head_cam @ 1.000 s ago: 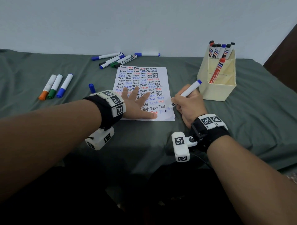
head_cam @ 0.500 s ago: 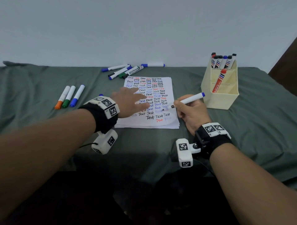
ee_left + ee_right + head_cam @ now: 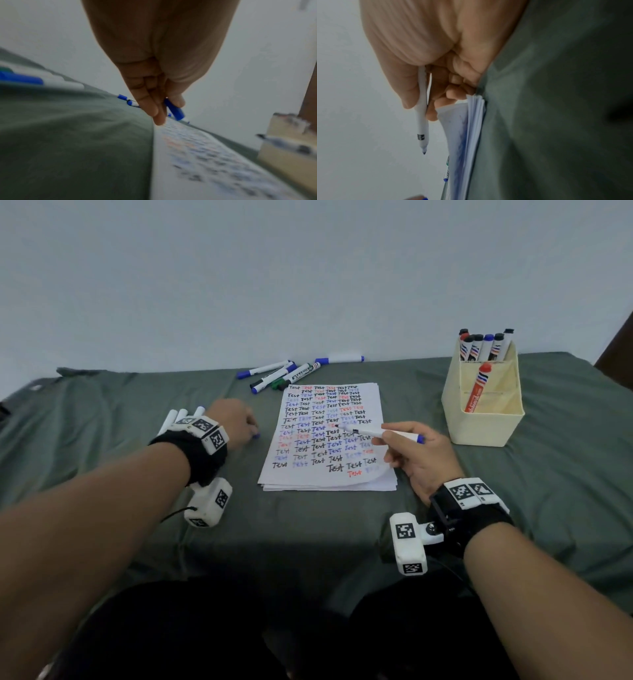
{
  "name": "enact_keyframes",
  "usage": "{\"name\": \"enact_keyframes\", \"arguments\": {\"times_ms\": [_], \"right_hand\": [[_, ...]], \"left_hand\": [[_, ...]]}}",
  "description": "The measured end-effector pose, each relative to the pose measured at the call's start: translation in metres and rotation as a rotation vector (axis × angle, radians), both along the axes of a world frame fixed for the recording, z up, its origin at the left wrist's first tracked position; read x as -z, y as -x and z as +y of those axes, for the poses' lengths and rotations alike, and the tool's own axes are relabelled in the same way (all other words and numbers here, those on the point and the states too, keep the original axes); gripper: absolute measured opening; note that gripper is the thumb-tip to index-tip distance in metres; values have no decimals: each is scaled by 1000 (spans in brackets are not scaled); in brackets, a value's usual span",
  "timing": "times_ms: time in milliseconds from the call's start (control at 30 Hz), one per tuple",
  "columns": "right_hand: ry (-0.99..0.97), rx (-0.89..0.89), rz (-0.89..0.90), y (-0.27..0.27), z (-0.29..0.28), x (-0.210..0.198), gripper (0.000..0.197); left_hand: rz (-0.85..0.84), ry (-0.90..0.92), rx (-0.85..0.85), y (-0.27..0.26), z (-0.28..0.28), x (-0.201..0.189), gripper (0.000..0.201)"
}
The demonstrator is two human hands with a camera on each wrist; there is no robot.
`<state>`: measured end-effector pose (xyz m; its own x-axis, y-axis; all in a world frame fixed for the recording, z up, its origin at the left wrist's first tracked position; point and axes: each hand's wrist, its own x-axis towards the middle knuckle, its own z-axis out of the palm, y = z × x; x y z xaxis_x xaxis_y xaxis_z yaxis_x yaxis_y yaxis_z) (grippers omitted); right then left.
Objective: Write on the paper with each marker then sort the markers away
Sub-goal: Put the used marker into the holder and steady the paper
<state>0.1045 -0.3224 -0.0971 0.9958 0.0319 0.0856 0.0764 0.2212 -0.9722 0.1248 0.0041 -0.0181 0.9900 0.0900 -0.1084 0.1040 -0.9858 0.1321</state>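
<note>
A stack of white paper (image 3: 371, 477) covered in rows of the word "Test" lies mid-table. My right hand (image 3: 416, 455) grips an uncapped white marker (image 3: 368, 432) with a blue end, held level above the sheet, tip pointing left; the right wrist view shows the marker (image 3: 422, 119) between thumb and fingers. Left of the paper my left hand (image 3: 236, 424) pinches a blue cap (image 3: 174, 110), just above the cloth. The blue cap (image 3: 256, 435) peeks out under the fingers.
A cream divided holder (image 3: 484, 409) at the right holds several markers at the back and a red one in front. Several loose markers (image 3: 284, 373) lie behind the paper. More markers (image 3: 176, 417) lie behind my left wrist. Grey-green cloth (image 3: 308, 525) covers the table.
My left hand left the paper and moved left onto the blue cap, taking hold of it. My right hand lifted the marker off the sheet and turned it level.
</note>
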Motion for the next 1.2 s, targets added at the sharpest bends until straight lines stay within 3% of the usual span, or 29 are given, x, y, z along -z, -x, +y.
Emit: {"name": "enact_keyframes", "arguments": {"times_ms": [133, 333, 733, 1033, 1200], "right_hand": [[-3, -21, -18, -2, -1, 4, 17], [-30, -34, -17, -1, -2, 3, 17], [-49, -15, -13, 0, -3, 2, 17], [-28, -51, -39, -1, -5, 3, 15], [51, -80, -84, 0, -4, 5, 11]], "left_hand": [[-75, 487, 61, 6, -35, -3, 12], [-30, 726, 126, 11, -80, 2, 11], [-71, 612, 132, 13, -88, -3, 11], [-63, 685, 185, 18, -109, -4, 14], [-11, 454, 261, 20, -106, -3, 8]]}}
